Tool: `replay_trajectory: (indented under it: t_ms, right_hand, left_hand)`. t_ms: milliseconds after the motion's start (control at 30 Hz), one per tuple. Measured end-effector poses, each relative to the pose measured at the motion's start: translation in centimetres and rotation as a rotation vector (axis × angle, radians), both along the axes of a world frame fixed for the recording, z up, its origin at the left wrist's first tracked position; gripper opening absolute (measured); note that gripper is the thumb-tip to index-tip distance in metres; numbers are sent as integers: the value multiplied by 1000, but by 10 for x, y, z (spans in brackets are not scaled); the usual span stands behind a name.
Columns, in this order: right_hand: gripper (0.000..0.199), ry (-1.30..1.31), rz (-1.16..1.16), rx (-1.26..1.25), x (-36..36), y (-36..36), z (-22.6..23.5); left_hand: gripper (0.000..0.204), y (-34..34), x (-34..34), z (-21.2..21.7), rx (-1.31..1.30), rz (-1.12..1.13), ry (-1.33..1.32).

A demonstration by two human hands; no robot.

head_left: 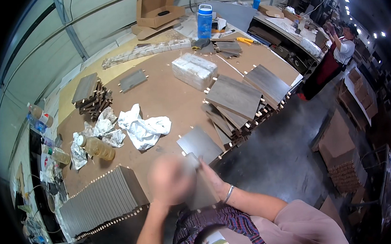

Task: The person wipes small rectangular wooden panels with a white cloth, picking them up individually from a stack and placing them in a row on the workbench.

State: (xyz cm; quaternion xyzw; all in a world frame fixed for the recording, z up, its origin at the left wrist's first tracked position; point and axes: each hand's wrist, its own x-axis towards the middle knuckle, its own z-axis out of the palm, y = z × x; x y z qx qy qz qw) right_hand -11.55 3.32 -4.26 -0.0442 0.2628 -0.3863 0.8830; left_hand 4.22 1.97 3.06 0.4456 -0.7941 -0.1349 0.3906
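Note:
My right hand (214, 180), with a bracelet on its wrist, grips the right edge of a grey board (201, 192) held in front of my body. My left hand (171, 179) is over the board's left side, smeared by motion; its fingers cannot be made out. Just beyond both hands, another grey board (200, 144) with light wooden dowel pegs lies flat on the table. To the left, a long row of similar boards (102, 201) stands on edge, pegs showing along its sides.
Stacks of pegged boards lie at the right edge (234, 96) and far left (87, 91). Crumpled white cloth (143, 127), a bottle of yellowish liquid (96, 147) and a wrapped white block (195, 71) are on the table. A blue water bottle (205, 21) stands behind; another person (331, 60) stands at right.

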Motion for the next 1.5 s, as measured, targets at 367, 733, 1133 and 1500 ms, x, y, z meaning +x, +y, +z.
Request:
replay_trajectory:
  t_ms: [367, 733, 1133, 1500]
  right_hand:
    - [61, -221, 22, -110, -32, 9, -32]
    - [94, -238, 71, -202, -39, 10, -16]
    - [86, -193, -232, -164, -28, -30, 13]
    - [82, -231, -223, -137, -30, -33, 4]
  left_hand:
    - [31, 21, -2, 5, 359, 226, 437]
    - [32, 5, 2, -14, 321, 323, 426]
    - [40, 48, 6, 8, 250, 17, 248]
    - [42, 44, 38, -9, 164, -26, 18]
